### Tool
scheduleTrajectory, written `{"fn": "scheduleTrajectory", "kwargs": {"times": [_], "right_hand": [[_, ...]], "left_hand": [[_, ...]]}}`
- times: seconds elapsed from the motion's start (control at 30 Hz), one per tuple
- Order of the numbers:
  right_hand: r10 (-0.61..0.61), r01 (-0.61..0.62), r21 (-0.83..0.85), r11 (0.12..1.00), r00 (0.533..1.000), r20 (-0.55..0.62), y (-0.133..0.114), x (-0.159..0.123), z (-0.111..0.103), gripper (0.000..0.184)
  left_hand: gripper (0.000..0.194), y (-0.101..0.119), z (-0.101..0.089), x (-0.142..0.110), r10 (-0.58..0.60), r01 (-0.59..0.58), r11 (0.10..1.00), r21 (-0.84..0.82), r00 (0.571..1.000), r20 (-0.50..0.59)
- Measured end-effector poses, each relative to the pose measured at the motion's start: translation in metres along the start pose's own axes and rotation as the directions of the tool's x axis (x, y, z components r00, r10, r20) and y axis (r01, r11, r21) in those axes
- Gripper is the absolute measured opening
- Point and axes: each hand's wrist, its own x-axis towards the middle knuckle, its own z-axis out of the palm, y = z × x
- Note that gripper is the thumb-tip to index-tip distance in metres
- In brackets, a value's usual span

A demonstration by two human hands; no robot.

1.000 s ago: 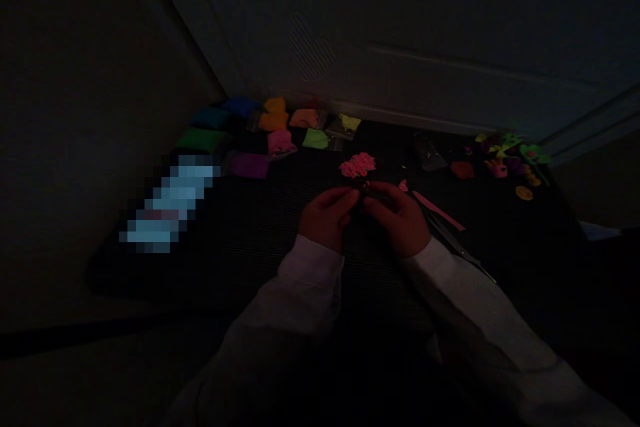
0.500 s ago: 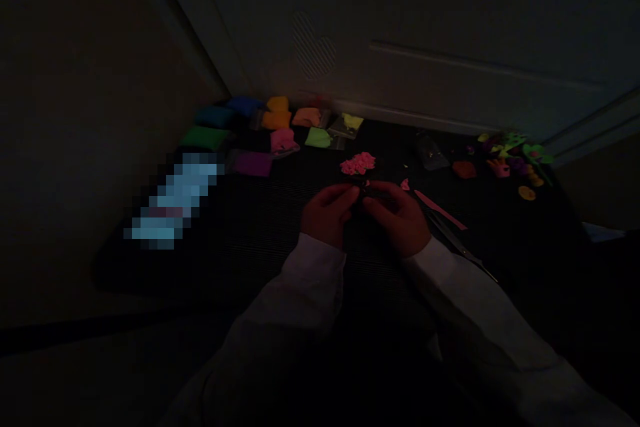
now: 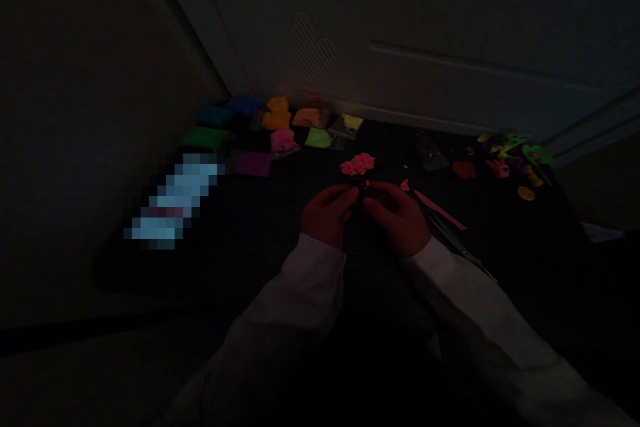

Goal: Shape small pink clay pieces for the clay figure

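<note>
The light is very dim. My left hand (image 3: 327,212) and my right hand (image 3: 399,217) meet above the dark table, both closed in a pinch with fingertips close together. Between them is something small and dark with a speck of pink (image 3: 367,184); its kind is too dim to tell. Just beyond the fingertips lies a cluster of ruffled pink clay pieces (image 3: 358,164). To the right of my right hand are a small pink scrap (image 3: 405,184), a flat pink strip (image 3: 440,209) and a pair of scissors (image 3: 463,248).
Bags of coloured clay, including a purple one (image 3: 253,164) and a green one (image 3: 205,139), line the back left. A bright, pixelated panel (image 3: 175,203) lies on the left. Small clay figures (image 3: 515,153) crowd the right corner, near a yellow disc (image 3: 526,193). A wall (image 3: 425,13) rises behind.
The view has grown slightly darker. Both hands keep their place, and the pink speck at the fingertips has shifted only slightly.
</note>
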Motion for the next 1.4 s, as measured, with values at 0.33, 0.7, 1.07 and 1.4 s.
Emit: {"fn": "scheduleTrajectory", "kwargs": {"times": [0.33, 0.7, 1.07, 1.4], "right_hand": [[0.062, -0.06, 0.073, 0.996, 0.997, -0.036, -0.006, 0.001, -0.001, 0.034], [0.117, -0.101, 0.202, 0.974, 0.991, -0.068, 0.004, 0.012, -0.016, 0.035], [0.086, -0.083, 0.15, 0.985, 0.996, -0.017, -0.002, 0.005, -0.012, 0.035], [0.046, -0.046, 0.094, 0.995, 0.999, 0.0, -0.002, 0.002, -0.005, 0.033]], "left_hand": [[0.019, 0.003, -0.001, -0.002, -0.05, 0.053, 0.997, -0.055, 0.997, 0.059], [0.017, 0.012, -0.01, -0.002, -0.128, 0.139, 0.965, -0.224, 0.99, 0.064], [0.017, 0.004, 0.001, -0.004, 0.044, -0.042, 0.995, 0.087, 0.999, -0.02], [0.017, 0.0, -0.002, 0.001, 0.121, -0.116, 0.98, 0.162, 0.992, -0.023]]}}
